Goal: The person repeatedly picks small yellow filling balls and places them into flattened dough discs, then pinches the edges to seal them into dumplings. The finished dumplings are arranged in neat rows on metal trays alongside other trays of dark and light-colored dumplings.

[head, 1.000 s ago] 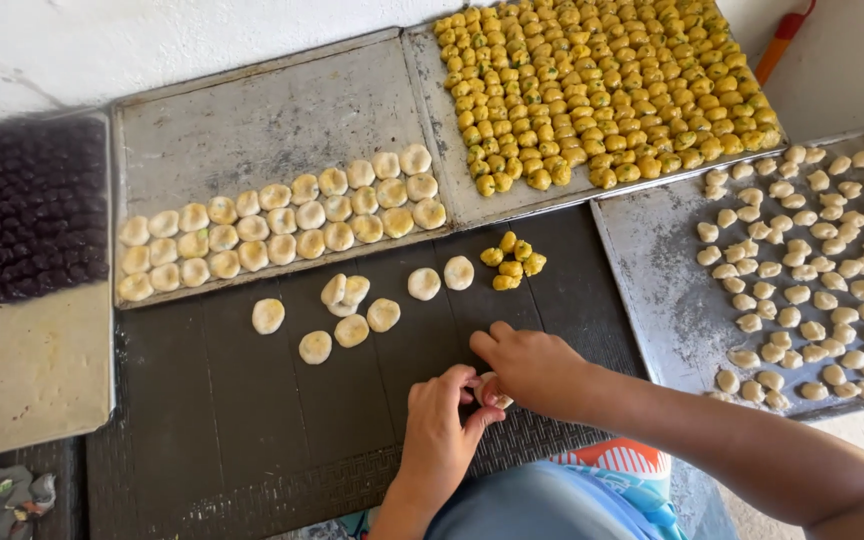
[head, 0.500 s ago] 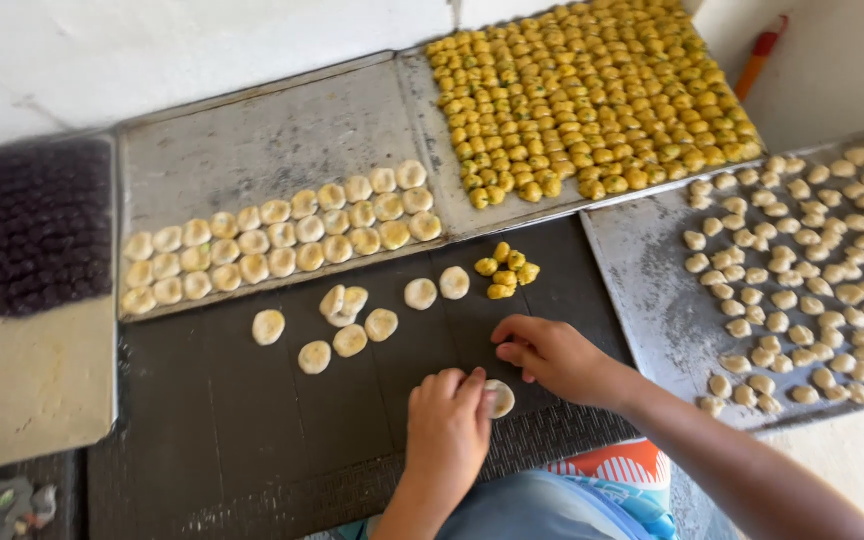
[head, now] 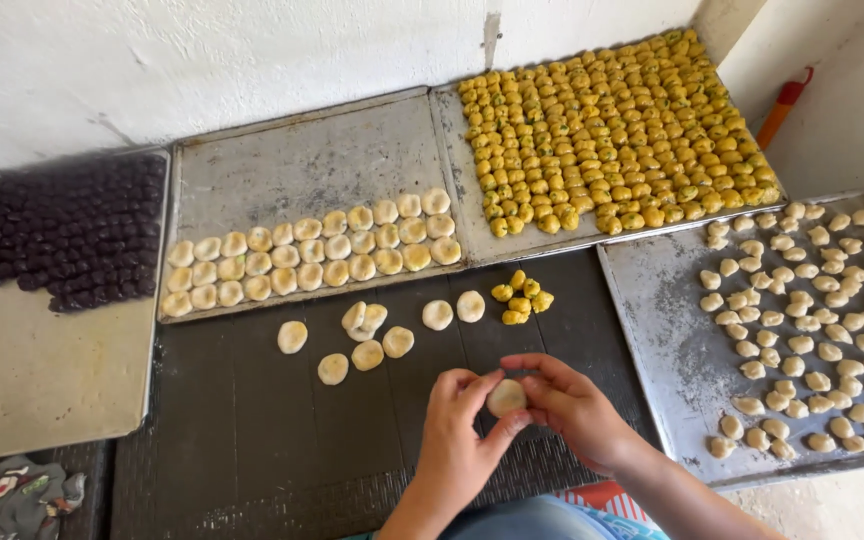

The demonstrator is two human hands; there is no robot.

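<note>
- At six o'clock of the dark ribbed tabletop (head: 252, 440), the left hand (head: 457, 440) and the right hand (head: 577, 405) meet around one small pale round dough disc (head: 506, 397).
- Both grips are closed on that disc: left thumb and fingertips pinch its nine o'clock edge, right fingers curl over its three o'clock edge and top.
- Neither hand is nearer; the disc sits between them, raised just above the tabletop, its flat face turned up toward the camera. It is round, so it shows no long axis.
- From the hands, a small heap of yellow filling balls (head: 520, 297) lies at twelve o'clock, near the right hand's reach.
- Loose flattened cream dough rounds (head: 367, 340) lie scattered at eleven o'clock, soft-looking and matte, some overlapping.
- Beyond them, a scuffed grey metal tray (head: 302, 160) carries three neat rows of smooth filled pale buns (head: 312, 255) along its near edge.
- At one o'clock, a second metal tray (head: 449, 150) is packed with knobbly yellow balls flecked with green (head: 617, 125).
- At three o'clock, a worn tray (head: 672, 340) holds many small pinched beige dough pieces (head: 822, 320).
- At ten o'clock, a tray (head: 42, 380) bears dark purple balls (head: 67, 235) in tight rows.
- A crumpled patterned cloth (head: 12, 500) lies at eight o'clock.
</note>
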